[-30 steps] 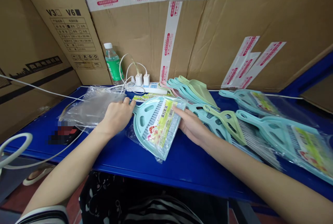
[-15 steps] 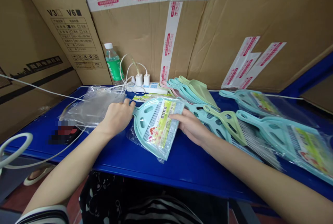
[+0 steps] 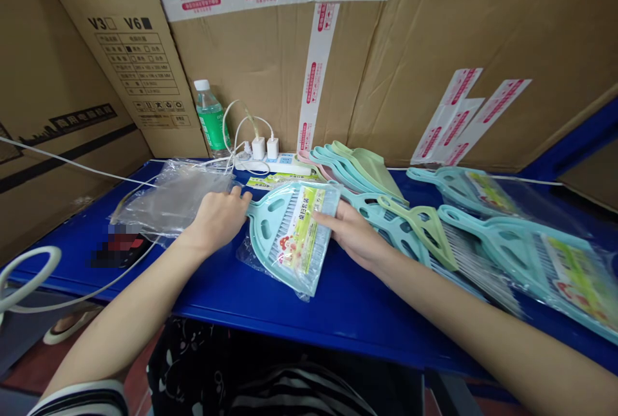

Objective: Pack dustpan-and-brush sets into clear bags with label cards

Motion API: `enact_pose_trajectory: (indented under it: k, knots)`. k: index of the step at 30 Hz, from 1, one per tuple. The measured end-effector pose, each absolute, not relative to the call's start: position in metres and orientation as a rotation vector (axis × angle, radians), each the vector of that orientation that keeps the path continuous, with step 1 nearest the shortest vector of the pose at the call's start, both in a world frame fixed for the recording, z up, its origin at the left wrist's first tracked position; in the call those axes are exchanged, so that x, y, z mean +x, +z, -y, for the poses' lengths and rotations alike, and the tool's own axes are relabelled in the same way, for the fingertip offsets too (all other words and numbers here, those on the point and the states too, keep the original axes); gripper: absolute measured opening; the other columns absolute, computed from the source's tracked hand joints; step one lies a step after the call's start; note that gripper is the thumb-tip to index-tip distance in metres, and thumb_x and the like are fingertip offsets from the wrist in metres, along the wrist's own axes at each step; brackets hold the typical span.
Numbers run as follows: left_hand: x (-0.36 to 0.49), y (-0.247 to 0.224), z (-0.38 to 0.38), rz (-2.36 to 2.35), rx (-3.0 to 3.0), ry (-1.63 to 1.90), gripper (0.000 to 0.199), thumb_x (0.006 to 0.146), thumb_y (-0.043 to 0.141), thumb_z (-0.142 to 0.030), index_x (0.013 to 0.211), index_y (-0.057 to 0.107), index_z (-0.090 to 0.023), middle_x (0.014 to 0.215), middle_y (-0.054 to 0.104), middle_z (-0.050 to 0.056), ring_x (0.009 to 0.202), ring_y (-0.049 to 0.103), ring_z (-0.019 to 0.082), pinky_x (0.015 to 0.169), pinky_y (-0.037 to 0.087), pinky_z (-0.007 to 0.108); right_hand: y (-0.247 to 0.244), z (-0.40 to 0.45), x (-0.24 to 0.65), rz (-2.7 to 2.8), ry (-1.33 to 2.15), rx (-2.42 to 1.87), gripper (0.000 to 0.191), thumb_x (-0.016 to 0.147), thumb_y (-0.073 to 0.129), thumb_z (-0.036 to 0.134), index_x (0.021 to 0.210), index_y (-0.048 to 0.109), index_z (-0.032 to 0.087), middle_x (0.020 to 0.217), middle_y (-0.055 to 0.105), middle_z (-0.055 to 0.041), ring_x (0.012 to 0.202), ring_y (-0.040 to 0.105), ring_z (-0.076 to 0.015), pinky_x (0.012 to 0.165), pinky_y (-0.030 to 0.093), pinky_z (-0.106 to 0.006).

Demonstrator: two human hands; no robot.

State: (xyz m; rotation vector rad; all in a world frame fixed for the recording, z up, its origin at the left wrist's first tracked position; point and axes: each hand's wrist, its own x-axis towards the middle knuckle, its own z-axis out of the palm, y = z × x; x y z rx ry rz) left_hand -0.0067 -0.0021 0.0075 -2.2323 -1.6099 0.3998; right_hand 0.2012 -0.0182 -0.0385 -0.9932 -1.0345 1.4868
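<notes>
A light-blue dustpan and brush set [image 3: 270,229] with a yellow-green printed card [image 3: 309,226] is held in front of me in clear plastic. My left hand [image 3: 223,219] is closed around its handle end at the left. With the thumb over the card side and the fingers behind, my right hand [image 3: 350,232] grips the wide end. Loose clear film hangs at the set's lower left edge. Beyond my left hand lies a stack of clear plastic bags [image 3: 168,200]. Close to my right hand, light-blue brushes and a green brush [image 3: 427,226] lie in a pile.
Stacked dustpans [image 3: 371,168] in green, blue and pink lie at the back. Bagged sets [image 3: 521,252] rest on the right of the blue table [image 3: 290,319]. A bottle [image 3: 211,121], a power strip [image 3: 275,163] with cables and a phone [image 3: 128,252] are to the left. Cardboard boxes [image 3: 270,62] stand behind.
The dustpan and brush set has tilted slightly in my hands, its lower corner shifting a little to the right. Both hands keep their hold and have barely moved.
</notes>
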Motion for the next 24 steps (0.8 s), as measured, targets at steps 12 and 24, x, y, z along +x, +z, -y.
enact_pose_trajectory:
  k: [12, 24]
  knots:
    - [-0.0070, 0.0089, 0.0019, 1.612, -2.223, 0.422, 0.034, 0.087, 0.038, -0.012, 0.114, 0.059, -0.011, 0.105, 0.067, 0.019, 0.090, 0.070, 0.032, 0.068, 0.054, 0.039, -0.0450, 0.0140, 0.1989, 1.090, 1.342, -0.921, 0.037, 0.070, 0.072, 0.020, 0.102, 0.055, 0.027, 0.109, 0.070, -0.0006, 0.111, 0.062, -0.0215, 0.100, 0.047, -0.042]
    - [-0.0027, 0.0116, 0.0049, 1.621, -2.240, 0.483, 0.028, 0.092, 0.046, -0.022, 0.114, 0.057, -0.009, 0.107, 0.066, 0.019, 0.093, 0.069, 0.034, 0.071, 0.054, 0.039, -0.0378, 0.0169, 0.1991, 1.044, 1.379, -0.979, 0.051, 0.064, 0.064, 0.011, 0.111, 0.055, 0.028, 0.106, 0.072, 0.0014, 0.107, 0.064, -0.0238, 0.097, 0.049, -0.042]
